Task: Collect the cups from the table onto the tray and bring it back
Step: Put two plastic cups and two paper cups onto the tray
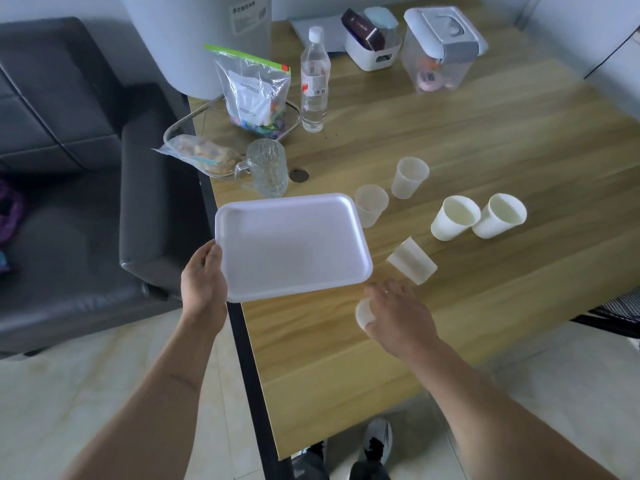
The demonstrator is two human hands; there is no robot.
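Note:
My left hand [203, 286] grips the near left edge of an empty white tray [294, 247], held over the wooden table's [485, 140] left side. My right hand [398, 315] closes around a small translucent cup [363, 313] just below the tray's near right corner. Two translucent cups stand upright, one [371, 205] against the tray's right edge, another [409, 177] farther back. A third translucent cup [412, 260] lies on its side. Two white paper cups [455, 217] [498, 215] stand side by side to the right.
A glass mug [267, 168] stands just behind the tray. Behind it are a wire basket [180, 128] with snack bags, a water bottle [314, 81], a white bin [375, 51] and a clear lidded container [440, 50]. A dark sofa [69, 133] lies left.

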